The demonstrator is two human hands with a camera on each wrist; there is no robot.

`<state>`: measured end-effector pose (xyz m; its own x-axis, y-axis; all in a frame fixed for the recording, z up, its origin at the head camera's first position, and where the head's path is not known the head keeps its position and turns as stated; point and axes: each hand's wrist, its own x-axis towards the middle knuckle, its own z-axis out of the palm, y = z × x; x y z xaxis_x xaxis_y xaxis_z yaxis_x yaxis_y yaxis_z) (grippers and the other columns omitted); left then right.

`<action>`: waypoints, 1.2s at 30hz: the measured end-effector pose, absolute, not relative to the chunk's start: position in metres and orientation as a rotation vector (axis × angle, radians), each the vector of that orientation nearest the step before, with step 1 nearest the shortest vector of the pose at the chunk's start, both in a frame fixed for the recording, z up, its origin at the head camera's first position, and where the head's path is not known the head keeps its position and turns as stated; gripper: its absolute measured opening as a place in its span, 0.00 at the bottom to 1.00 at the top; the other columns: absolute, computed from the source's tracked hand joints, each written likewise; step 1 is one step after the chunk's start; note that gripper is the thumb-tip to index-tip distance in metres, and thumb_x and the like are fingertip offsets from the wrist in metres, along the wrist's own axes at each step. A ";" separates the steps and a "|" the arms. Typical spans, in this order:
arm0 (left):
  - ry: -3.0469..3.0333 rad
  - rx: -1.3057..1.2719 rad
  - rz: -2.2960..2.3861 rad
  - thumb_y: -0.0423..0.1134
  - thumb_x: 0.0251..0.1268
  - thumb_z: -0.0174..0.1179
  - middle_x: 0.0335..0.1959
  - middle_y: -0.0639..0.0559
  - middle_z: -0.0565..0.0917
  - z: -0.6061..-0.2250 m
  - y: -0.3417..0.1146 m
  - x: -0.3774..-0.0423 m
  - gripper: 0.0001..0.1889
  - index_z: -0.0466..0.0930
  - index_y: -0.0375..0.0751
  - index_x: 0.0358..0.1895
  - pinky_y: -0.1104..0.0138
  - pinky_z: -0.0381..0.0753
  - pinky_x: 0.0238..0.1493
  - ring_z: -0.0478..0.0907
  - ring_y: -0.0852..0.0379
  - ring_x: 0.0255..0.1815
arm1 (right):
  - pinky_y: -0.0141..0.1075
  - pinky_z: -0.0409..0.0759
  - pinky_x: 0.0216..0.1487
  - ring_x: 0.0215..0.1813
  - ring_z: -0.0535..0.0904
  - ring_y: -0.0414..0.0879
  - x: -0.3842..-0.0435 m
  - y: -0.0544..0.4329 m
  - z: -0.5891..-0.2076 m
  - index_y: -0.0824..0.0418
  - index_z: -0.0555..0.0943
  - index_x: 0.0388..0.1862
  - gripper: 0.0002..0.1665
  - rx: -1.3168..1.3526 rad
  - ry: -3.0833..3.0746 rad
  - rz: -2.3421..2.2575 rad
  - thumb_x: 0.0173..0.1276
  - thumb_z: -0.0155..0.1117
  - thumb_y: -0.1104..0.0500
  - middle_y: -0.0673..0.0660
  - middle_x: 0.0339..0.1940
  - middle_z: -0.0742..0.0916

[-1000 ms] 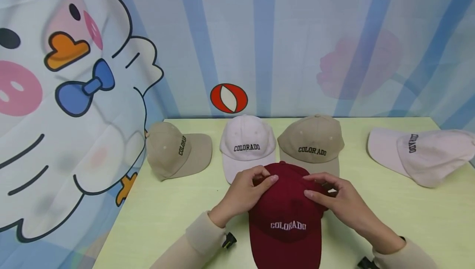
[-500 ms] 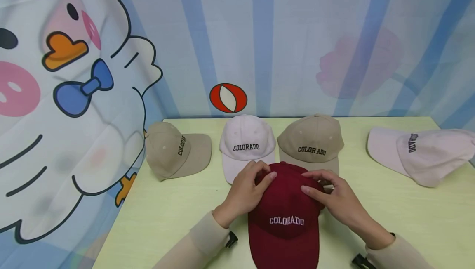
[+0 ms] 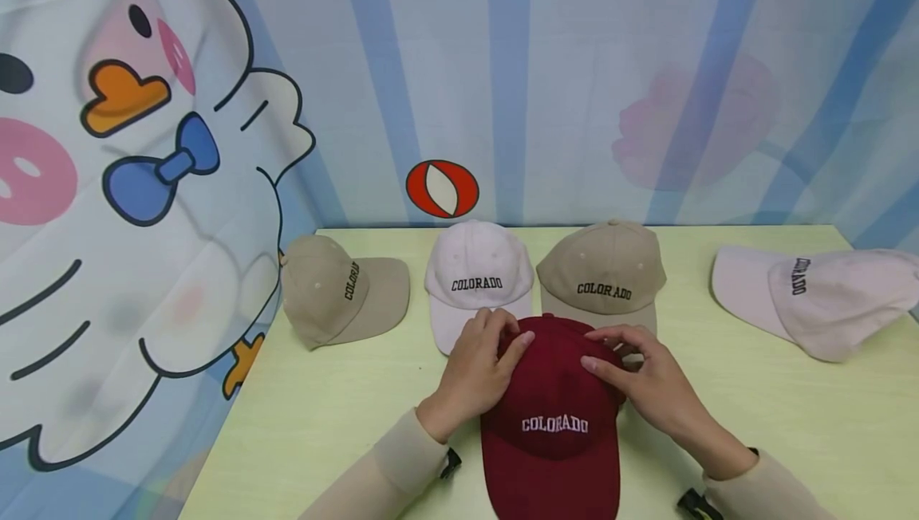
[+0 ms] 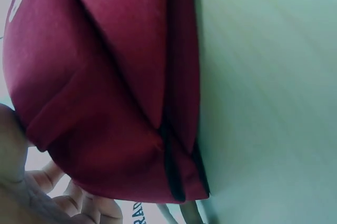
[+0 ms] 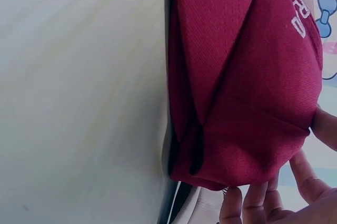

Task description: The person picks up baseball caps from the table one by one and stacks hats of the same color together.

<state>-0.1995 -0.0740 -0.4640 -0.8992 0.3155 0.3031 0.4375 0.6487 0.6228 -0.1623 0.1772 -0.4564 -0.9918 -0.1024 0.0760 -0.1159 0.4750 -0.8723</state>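
Currently, a maroon, round-crowned cloth cap is pinched by the left hand and right hand, fingers clamped on its crown

Over the last second my left hand and right hand have shifted slightly forward, away from me, my right also drifting a little leftward. My beige knit sleeve cuffs have moved in closer to the dark red cloth baseball cap. Its white embroidered COLORADO lettering now sits a touch nearer the crown's top, with more of the curved red brim showing below.
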 end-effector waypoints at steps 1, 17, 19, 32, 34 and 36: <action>-2.698 -0.619 -1.077 0.51 0.80 0.56 0.41 0.51 0.75 -0.464 -0.074 -0.199 0.12 0.74 0.47 0.47 0.64 0.71 0.44 0.71 0.56 0.43 | 0.37 0.83 0.34 0.43 0.81 0.51 -0.162 0.177 -0.456 0.54 0.83 0.60 0.22 0.200 -2.685 1.590 0.70 0.73 0.51 0.60 0.50 0.81; -2.703 -0.579 -1.094 0.50 0.78 0.59 0.42 0.50 0.76 -0.458 -0.086 -0.200 0.13 0.74 0.45 0.51 0.64 0.69 0.43 0.69 0.57 0.41 | 0.41 0.79 0.51 0.51 0.77 0.48 -0.160 0.175 -0.439 0.52 0.84 0.58 0.21 0.215 -2.689 1.433 0.69 0.74 0.51 0.55 0.51 0.83; -2.702 -0.557 -1.098 0.50 0.77 0.59 0.42 0.49 0.76 -0.456 -0.090 -0.200 0.13 0.74 0.45 0.51 0.65 0.68 0.41 0.68 0.57 0.40 | 0.40 0.78 0.50 0.51 0.77 0.49 -0.158 0.172 -0.433 0.52 0.84 0.58 0.21 0.222 -2.671 1.428 0.69 0.74 0.52 0.56 0.51 0.82; -2.602 -0.365 -1.178 0.46 0.78 0.58 0.47 0.45 0.77 -0.449 -0.135 -0.207 0.12 0.75 0.43 0.53 0.63 0.71 0.43 0.73 0.48 0.43 | 0.35 0.79 0.49 0.50 0.78 0.48 -0.150 0.144 -0.404 0.50 0.83 0.59 0.18 0.313 -2.582 1.668 0.71 0.71 0.54 0.55 0.51 0.82; -2.591 -0.333 -1.178 0.46 0.79 0.58 0.48 0.45 0.77 -0.447 -0.143 -0.208 0.12 0.75 0.43 0.54 0.62 0.70 0.43 0.73 0.49 0.44 | 0.35 0.80 0.48 0.49 0.78 0.47 -0.151 0.139 -0.400 0.52 0.83 0.59 0.18 0.347 -2.557 1.706 0.71 0.71 0.56 0.57 0.50 0.83; -2.575 -0.287 -1.178 0.46 0.79 0.58 0.49 0.45 0.76 -0.445 -0.152 -0.210 0.13 0.75 0.43 0.55 0.62 0.70 0.44 0.72 0.49 0.45 | 0.34 0.79 0.48 0.48 0.78 0.46 -0.153 0.132 -0.396 0.54 0.83 0.59 0.18 0.377 -2.542 1.745 0.71 0.70 0.57 0.58 0.49 0.83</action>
<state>-0.2096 -0.1523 -0.4454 -0.9369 0.0581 0.3448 0.2988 0.6452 0.7032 -0.1530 0.1323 -0.3961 -0.9700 -0.1787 0.1651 -0.2183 0.3398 -0.9148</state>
